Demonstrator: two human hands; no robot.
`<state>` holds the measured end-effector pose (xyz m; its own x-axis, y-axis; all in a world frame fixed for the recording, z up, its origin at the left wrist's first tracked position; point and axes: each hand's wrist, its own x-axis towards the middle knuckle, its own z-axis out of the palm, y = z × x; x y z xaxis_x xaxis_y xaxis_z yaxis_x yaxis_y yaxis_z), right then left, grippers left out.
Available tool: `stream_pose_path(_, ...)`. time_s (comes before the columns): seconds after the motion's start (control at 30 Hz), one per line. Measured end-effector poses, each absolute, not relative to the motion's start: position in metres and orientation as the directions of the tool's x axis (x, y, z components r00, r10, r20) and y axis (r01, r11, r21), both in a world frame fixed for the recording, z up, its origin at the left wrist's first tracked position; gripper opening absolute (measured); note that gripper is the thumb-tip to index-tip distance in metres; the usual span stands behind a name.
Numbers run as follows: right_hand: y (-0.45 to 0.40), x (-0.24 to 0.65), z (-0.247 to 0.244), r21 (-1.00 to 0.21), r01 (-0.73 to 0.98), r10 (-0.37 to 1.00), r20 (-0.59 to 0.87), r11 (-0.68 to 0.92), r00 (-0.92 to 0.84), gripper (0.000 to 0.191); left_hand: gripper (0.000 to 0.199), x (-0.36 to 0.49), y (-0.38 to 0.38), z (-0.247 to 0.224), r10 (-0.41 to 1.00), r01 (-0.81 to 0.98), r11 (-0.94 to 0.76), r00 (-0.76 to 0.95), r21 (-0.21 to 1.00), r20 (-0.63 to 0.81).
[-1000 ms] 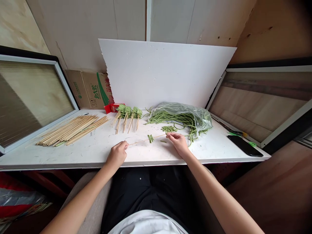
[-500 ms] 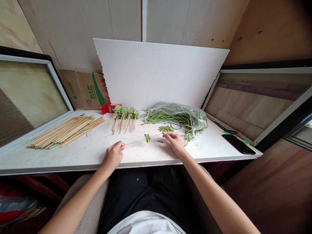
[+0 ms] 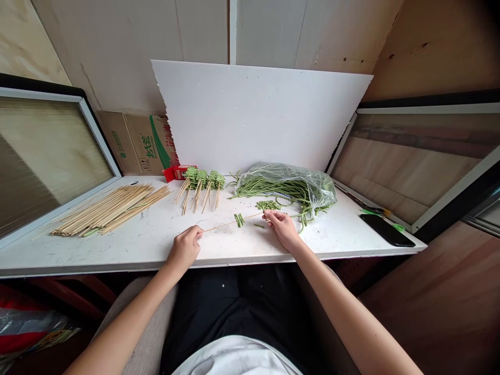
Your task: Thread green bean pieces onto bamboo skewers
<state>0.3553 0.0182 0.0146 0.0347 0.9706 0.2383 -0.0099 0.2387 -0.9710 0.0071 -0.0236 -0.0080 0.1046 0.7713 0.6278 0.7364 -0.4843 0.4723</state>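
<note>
Holding a thin wooden skewer point(image 3: 221, 226) aslant over the desk point(image 3: 234, 250), in front of the plastic bag point(image 3: 326, 188) and mostly to its left. Gripping the near end with the left hand point(image 3: 185, 246) — with fingers curled in and the back of the hand turned up, and with the left forearm point(image 3: 130, 310) reaching in diagonally, well left of the bag. Pinching the other end in the fingertips of the right hand point(image 3: 282, 227), just in front of the bag, with the right forearm point(image 3: 346, 302) slanting in from nearer the body. Lining up a few cut bean pieces point(image 3: 239, 220) with the middle of the skewer — hard to tell whether threaded on or lying behind. Showing, around the bag: long green beans point(image 3: 273, 186) inside and spilling out, a heap of short pieces point(image 3: 267, 205) before it, filled skewers point(image 3: 201, 177) to its left, loose skewers point(image 3: 107, 211) farther left, a phone point(image 3: 386, 230) to its right.
</note>
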Motion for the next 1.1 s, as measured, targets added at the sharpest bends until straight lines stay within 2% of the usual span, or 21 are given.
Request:
stream_pose_path(0.5,0.017,0.351,0.012,-0.974,-0.028,0.973,0.223,0.225,0.054,0.044,0.031,0.003,-0.021,-0.012,0.756,0.753,-0.497,0.132,0.43,0.641)
stream_pose_path(0.87,0.012,0.343,0.016,-0.942,-0.089,0.945,0.319,0.325,0.078,0.039,0.035,0.002,-0.021,-0.011,0.772,0.743,-0.507,0.168,0.436,0.613)
stream_pose_path(1.1,0.01,0.342,0.017,-0.931,-0.047,0.928,0.355,0.362,0.111,0.037,0.035,0.002,-0.023,-0.008,0.762,0.756,-0.514,0.184,0.406,0.621)
